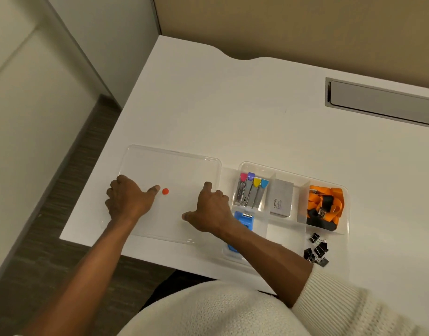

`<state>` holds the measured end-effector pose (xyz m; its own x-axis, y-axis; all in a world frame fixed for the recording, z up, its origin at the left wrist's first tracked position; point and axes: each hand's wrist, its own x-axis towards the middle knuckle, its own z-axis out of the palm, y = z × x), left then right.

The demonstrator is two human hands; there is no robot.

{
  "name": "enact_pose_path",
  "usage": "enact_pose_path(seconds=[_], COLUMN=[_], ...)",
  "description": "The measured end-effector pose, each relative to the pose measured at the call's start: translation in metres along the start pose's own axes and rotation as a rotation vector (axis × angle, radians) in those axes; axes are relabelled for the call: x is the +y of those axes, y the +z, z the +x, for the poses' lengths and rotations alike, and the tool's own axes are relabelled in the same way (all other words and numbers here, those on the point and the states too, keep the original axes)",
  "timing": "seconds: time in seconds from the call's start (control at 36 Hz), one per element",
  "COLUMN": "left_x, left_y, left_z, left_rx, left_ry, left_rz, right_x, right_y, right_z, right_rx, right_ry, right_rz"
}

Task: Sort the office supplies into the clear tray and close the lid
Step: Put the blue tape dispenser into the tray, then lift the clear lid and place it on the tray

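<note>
A clear lid (pixel 174 166) with a small red dot (pixel 165 191) lies flat on the white desk, left of the clear tray (pixel 262 167). My left hand (pixel 127 198) grips the lid's left edge, thumb on top pointing at the dot. My right hand (pixel 212 209) grips its right edge, next to the tray. The tray's compartments hold clippers with coloured tabs (pixel 251 190), a grey box (pixel 280 198), an orange and black lanyard (pixel 326 204) and a blue item (pixel 243 220) partly hidden by my right forearm. Black binder clips (pixel 316 249) lie at the tray's near right corner; inside or beside it, I cannot tell.
The desk's (pixel 232 112) left edge runs close to the lid, with floor below. A grey cable slot (pixel 383 100) is set into the desk at the back right. A beige partition stands behind the desk.
</note>
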<state>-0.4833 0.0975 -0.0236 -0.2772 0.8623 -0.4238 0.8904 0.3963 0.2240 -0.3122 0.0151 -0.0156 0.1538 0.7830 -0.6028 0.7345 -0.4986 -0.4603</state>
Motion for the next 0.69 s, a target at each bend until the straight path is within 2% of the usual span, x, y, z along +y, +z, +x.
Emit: enact_pose_path(seconds=[0.08, 0.22, 0.28, 0.39, 0.44, 0.56, 0.69], left_x=[-0.001, 0.003, 0.001, -0.013, -0.021, -0.035, -0.038], left_y=[0.004, 0.005, 0.002, -0.005, -0.005, -0.003, 0.005], left_z=[-0.001, 0.003, 0.01, 0.027, 0.032, 0.042, 0.036], left_rx=[0.003, -0.006, 0.049, 0.197, 0.169, 0.073, 0.126], left_ry=[0.0, 0.009, 0.017, -0.034, -0.088, -0.085, -0.015], left_rz=[0.019, -0.041, -0.03, 0.029, 0.099, 0.074, 0.075], right_x=[-0.008, -0.01, -0.011, -0.011, -0.01, -0.01, -0.017], right_y=[0.01, 0.015, 0.016, 0.022, 0.025, 0.027, 0.029], right_z=[-0.001, -0.002, -0.001, -0.004, -0.005, -0.005, -0.005], right_rx=[-0.013, 0.089, 0.113, 0.124, 0.111, 0.108, 0.107], right_ry=[0.064, 0.077, 0.078, 0.062, 0.054, 0.045, 0.036], right_rz=[0.063, 0.264, 0.305, 0.258, 0.227, 0.201, 0.268])
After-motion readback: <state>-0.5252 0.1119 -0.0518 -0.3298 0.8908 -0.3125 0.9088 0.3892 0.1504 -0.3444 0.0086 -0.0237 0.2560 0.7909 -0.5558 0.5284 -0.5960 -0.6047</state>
